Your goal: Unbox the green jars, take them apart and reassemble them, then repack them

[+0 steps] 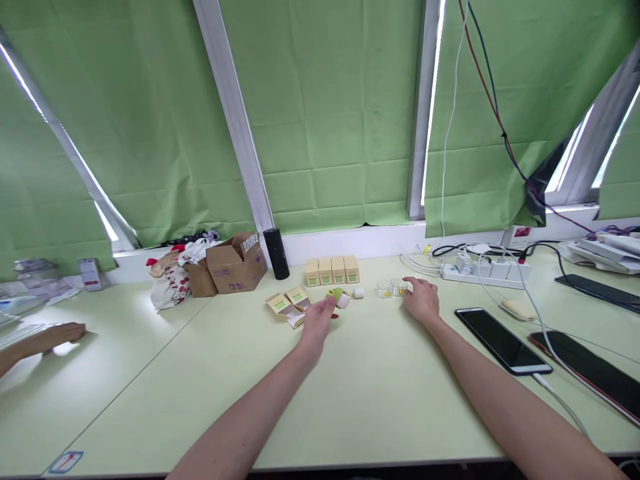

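- Left hand (319,319) pinches a green-and-white piece (340,297), near the flat box blanks (290,305).
- Right hand (421,298), fingers loose, touches clear cases (393,288).
- Box labels: writing unreadable.

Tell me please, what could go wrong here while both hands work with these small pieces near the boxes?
1. The left hand is at a small green and white piece; a loose white cap lies beside it and might get knocked and roll away.
2. The right hand touches tiny clear containers; a push could slide them toward the power strip and its cables.
3. The right forearm lies close to a charging phone and could bump it.
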`<state>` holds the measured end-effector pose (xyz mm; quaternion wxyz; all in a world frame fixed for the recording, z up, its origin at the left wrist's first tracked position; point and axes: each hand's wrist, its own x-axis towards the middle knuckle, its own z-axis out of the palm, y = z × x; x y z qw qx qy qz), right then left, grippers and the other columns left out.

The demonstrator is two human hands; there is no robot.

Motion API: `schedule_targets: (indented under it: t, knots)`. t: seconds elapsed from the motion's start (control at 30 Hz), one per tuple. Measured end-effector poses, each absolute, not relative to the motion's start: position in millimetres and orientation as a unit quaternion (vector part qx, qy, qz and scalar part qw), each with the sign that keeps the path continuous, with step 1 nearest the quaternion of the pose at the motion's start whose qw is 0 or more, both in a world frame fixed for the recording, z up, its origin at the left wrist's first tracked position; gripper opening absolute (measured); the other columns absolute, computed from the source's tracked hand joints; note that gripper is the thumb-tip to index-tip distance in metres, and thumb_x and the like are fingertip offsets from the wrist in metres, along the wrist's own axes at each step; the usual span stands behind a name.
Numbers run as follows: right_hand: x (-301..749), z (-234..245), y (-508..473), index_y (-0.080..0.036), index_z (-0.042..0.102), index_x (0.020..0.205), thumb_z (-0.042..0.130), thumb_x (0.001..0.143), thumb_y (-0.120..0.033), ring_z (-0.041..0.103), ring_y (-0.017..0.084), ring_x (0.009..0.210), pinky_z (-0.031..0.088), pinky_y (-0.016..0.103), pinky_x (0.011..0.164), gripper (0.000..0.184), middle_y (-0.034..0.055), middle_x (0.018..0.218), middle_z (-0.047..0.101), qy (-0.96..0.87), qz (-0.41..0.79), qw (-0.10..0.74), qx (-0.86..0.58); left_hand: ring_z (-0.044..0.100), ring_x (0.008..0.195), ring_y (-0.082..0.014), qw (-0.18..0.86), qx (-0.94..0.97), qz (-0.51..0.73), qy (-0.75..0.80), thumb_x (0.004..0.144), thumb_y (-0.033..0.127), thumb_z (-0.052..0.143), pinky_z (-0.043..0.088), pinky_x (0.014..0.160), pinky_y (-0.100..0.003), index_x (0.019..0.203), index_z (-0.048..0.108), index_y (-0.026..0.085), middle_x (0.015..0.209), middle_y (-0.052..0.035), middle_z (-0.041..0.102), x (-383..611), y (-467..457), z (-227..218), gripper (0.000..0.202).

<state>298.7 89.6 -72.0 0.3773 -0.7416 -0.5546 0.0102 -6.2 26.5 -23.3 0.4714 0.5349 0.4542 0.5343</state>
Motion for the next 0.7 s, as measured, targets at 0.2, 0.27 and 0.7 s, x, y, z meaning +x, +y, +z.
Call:
schedule_targets:
  t: [0.2, 0.27, 0.7]
  knots:
    - [298.1, -68.5, 89.5, -0.026, 0.073, 0.119, 0.055, 0.091, -0.016, 0.051, 0.037, 0.126, 0.043, 0.045, 0.095, 0.034, 0.013, 0.129, 0.068, -0.571, 0.036, 0.378, -0.728, 0.065, 0.098, -0.0254, 0.477, 0.521, 0.526, 0.474, 0.074, 0.083, 0.068, 0.051, 0.095, -0.04, 0.098, 0.082, 0.015, 0.11, -0.0127, 0.076, -5.9, 26.8, -23.1, 0.073]
    - [297.1, -67.7, 89.2, -0.024, 0.074, 0.106, 0.055, 0.09, -0.015, 0.055, 0.034, 0.12, 0.044, 0.043, 0.092, 0.026, 0.0122, 0.12, 0.071, -0.574, 0.05, 0.384, -0.721, 0.065, 0.098, -0.0256, 0.477, 0.52, 0.526, 0.475, 0.073, 0.084, 0.068, 0.05, 0.096, -0.04, 0.098, 0.082, 0.015, 0.11, -0.0129, 0.076, -6.0, 27.1, -23.2, 0.074]
    - [276.8, -45.2, 81.9, -0.023, 0.058, 0.098, 0.051, 0.088, -0.034, 0.057, 0.029, 0.116, 0.051, 0.046, 0.097, 0.016, 0.0105, 0.115, 0.062, -0.544, 0.134, 0.599, -0.573, 0.065, 0.1, -0.0262, 0.461, 0.523, 0.558, 0.45, 0.076, 0.08, 0.069, 0.053, 0.088, -0.037, 0.101, 0.084, 0.016, 0.115, -0.0147, 0.077, -8.2, 30.7, -26.5, 0.071]
